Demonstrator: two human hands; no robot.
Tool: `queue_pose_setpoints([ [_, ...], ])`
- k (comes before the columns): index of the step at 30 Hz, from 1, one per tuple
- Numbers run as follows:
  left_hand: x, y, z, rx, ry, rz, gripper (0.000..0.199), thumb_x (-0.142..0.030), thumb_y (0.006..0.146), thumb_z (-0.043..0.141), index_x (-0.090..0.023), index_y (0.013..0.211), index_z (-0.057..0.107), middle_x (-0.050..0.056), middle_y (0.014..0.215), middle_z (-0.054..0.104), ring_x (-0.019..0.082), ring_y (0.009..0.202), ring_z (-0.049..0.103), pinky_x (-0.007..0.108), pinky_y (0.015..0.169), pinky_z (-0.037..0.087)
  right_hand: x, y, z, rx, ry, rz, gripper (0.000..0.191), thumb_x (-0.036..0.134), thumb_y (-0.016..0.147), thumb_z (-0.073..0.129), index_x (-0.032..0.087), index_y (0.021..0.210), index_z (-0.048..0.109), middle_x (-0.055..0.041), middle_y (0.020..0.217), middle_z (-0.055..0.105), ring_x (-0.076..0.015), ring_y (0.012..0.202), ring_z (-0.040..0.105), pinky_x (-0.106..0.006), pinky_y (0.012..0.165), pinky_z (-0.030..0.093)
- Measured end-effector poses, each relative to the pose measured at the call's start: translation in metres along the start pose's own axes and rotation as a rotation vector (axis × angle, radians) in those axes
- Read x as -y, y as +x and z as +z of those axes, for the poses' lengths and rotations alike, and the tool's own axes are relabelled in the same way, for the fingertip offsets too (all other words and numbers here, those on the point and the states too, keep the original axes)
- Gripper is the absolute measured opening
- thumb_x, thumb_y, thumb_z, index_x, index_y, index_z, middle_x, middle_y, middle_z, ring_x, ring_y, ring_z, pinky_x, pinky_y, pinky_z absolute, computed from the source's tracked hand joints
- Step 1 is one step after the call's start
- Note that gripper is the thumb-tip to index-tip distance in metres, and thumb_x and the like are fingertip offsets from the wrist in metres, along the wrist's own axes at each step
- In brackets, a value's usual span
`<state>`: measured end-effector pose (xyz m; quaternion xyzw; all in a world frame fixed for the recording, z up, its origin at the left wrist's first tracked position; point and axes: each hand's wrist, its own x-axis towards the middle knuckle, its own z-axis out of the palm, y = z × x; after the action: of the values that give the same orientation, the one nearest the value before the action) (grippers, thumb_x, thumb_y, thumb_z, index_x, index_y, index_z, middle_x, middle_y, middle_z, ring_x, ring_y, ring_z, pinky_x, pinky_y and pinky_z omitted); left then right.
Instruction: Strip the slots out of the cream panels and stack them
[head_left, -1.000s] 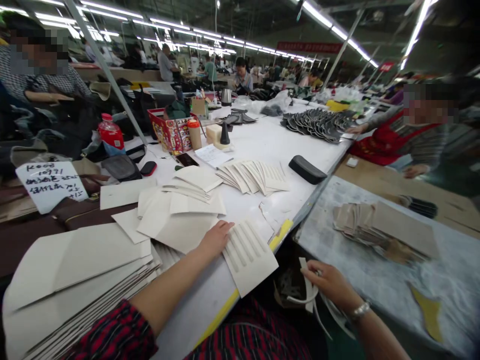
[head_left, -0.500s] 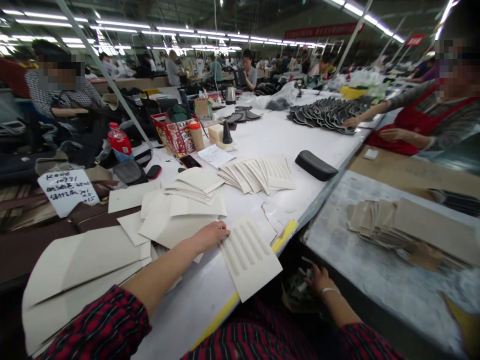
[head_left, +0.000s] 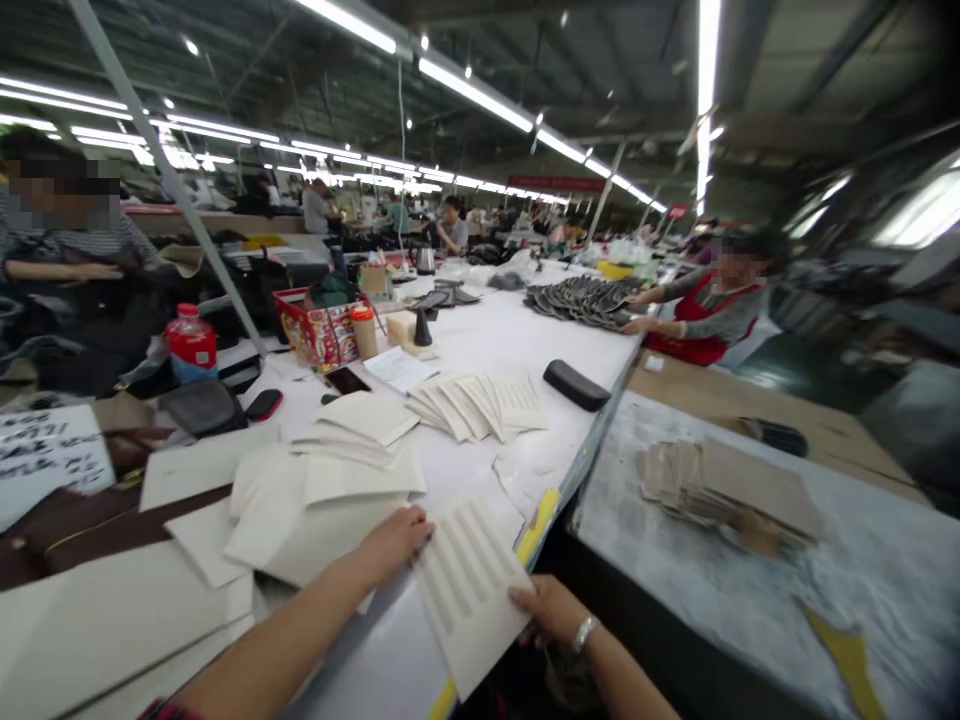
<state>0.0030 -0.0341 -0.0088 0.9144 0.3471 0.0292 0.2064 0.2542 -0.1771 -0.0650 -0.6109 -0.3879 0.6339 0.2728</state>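
At the near edge of the white flat-topped surface [head_left: 382, 640], a cream, card-like rectangular sheet with raised parallel ribs [head_left: 474, 590] is held at a slant, its lower end projected past the edge. Its upper left corner is grasped by the grip of the left hand [head_left: 391, 548]; its lower right edge is pinched by the grip of the right hand [head_left: 553, 608], thumb laid on top. A silver-coloured metal band [head_left: 586, 632] is worn on the right wrist. A yellow strip [head_left: 538, 525] is seen along the table edge, just beyond the right hand.

To the left, large cream flat sheets [head_left: 112, 610] are stacked. Beside the left hand, smaller cream sheets [head_left: 322, 540] are loosely overlapped. To the right, on a separate pale, mottled worktop [head_left: 705, 590], a stack of grey-brown flat pieces [head_left: 757, 485] is laid.

Farther on, cream ribbed sheets [head_left: 480, 405] are fanned out, with a black elongated case [head_left: 576, 386] placed near them. Behind these, a red patterned box [head_left: 315, 335] is set. Beyond, a heap of dark curved pieces [head_left: 577, 300] is touched by a co-worker in a red apron [head_left: 705, 315].
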Motion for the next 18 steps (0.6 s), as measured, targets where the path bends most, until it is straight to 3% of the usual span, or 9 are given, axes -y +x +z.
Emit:
queue_pose_setpoints([
  [2,0.005,-0.004,0.005,-0.032,-0.028,0.022,0.03,-0.016,0.076,0.042,-0.025,0.101,0.055,0.002,0.098,0.056,0.015,0.091,0.051,0.029,0.084,0.041,0.006,-0.006,0.001,0.006,-0.018,-0.12,0.05,0.055,0.066,0.052,0.01,0.087,0.053,-0.0062,0.065,0.062,-0.0112,0.043,0.054,-0.018,0.034,0.034],
  [5,0.017,-0.012,0.013,-0.212,-0.069,-0.017,0.043,-0.02,0.076,0.043,-0.025,0.119,0.041,0.003,0.12,0.048,0.017,0.107,0.046,0.03,0.093,0.038,0.031,-0.018,-0.018,-0.131,-0.072,-0.328,0.044,0.052,0.071,0.049,0.013,0.092,0.052,-0.0014,0.063,0.06,-0.0089,0.042,0.051,-0.017,0.035,0.033],
  [8,0.023,-0.025,0.02,-0.351,-0.055,-0.047,0.037,-0.03,0.082,0.038,-0.027,0.118,0.044,0.002,0.121,0.049,0.016,0.108,0.048,0.026,0.089,0.043,0.075,-0.02,-0.06,-0.3,-0.124,-0.457,0.038,0.05,0.074,0.046,0.017,0.092,0.051,0.0013,0.059,0.056,-0.0082,0.041,0.049,-0.018,0.036,0.033],
  [10,0.023,-0.035,0.021,-0.399,-0.013,-0.039,0.033,-0.034,0.081,0.039,-0.03,0.112,0.049,-0.001,0.117,0.053,0.015,0.105,0.05,0.025,0.087,0.045,0.107,-0.006,-0.096,-0.395,-0.097,-0.485,0.037,0.05,0.074,0.046,0.018,0.093,0.05,0.0017,0.058,0.055,-0.0078,0.041,0.047,-0.018,0.036,0.031],
  [12,0.02,-0.043,0.017,-0.413,0.037,-0.038,0.031,-0.037,0.08,0.041,-0.032,0.108,0.053,-0.001,0.114,0.055,0.016,0.103,0.052,0.027,0.088,0.045,0.133,0.021,-0.131,-0.463,-0.058,-0.471,0.037,0.051,0.074,0.046,0.019,0.094,0.049,-0.0003,0.066,0.057,-0.0079,0.043,0.048,-0.018,0.036,0.031],
  [14,0.017,-0.045,0.005,-0.402,0.072,-0.058,0.03,-0.037,0.079,0.042,-0.031,0.106,0.055,0.001,0.112,0.056,0.017,0.102,0.052,0.03,0.089,0.044,0.146,0.058,-0.161,-0.543,-0.045,-0.369,0.04,0.051,0.074,0.044,0.021,0.099,0.047,-0.0044,0.08,0.059,-0.0097,0.05,0.053,-0.018,0.039,0.034],
  [16,0.016,-0.04,-0.015,-0.392,0.107,-0.103,0.03,-0.034,0.08,0.041,-0.027,0.105,0.056,0.004,0.112,0.056,0.018,0.103,0.051,0.031,0.091,0.042,0.145,0.097,-0.182,-0.671,-0.11,-0.186,0.044,0.05,0.075,0.04,0.02,0.107,0.044,-0.0099,0.091,0.058,-0.0136,0.058,0.058,-0.022,0.044,0.041],
  [18,0.021,-0.025,-0.041,-0.415,0.172,-0.179,0.031,-0.031,0.08,0.04,-0.022,0.106,0.055,0.007,0.114,0.054,0.019,0.107,0.047,0.032,0.095,0.037,0.132,0.133,-0.194,-0.814,-0.357,-0.081,0.049,0.048,0.077,0.035,0.016,0.113,0.042,-0.0156,0.092,0.058,-0.0191,0.065,0.06,-0.03,0.051,0.045],
])
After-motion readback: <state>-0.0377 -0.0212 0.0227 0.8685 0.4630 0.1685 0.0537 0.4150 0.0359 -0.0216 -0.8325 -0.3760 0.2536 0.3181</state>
